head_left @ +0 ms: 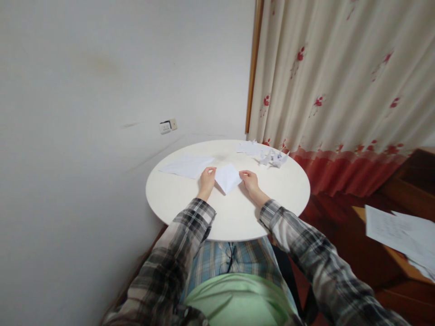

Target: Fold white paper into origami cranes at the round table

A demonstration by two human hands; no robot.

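A folded sheet of white paper point(227, 178), roughly diamond-shaped with one corner pointing toward me, is held over the middle of the round white table. My left hand point(207, 181) pinches its left corner between thumb and fingers. On the opposite side, my right hand point(250, 182) grips the right corner the same way. Faint crease lines run across the paper. Just beyond my left hand lies a flat piece of white paper point(186, 166) on the table. Past my right hand sit several folded paper shapes point(274, 158).
The round table point(234, 226) stands close to a white wall with a socket point(165, 127). More paper point(247, 147) lies at its far edge. A floral curtain point(326, 90) hangs behind on the right. Printed sheets point(401, 231) rest on wooden furniture at the right.
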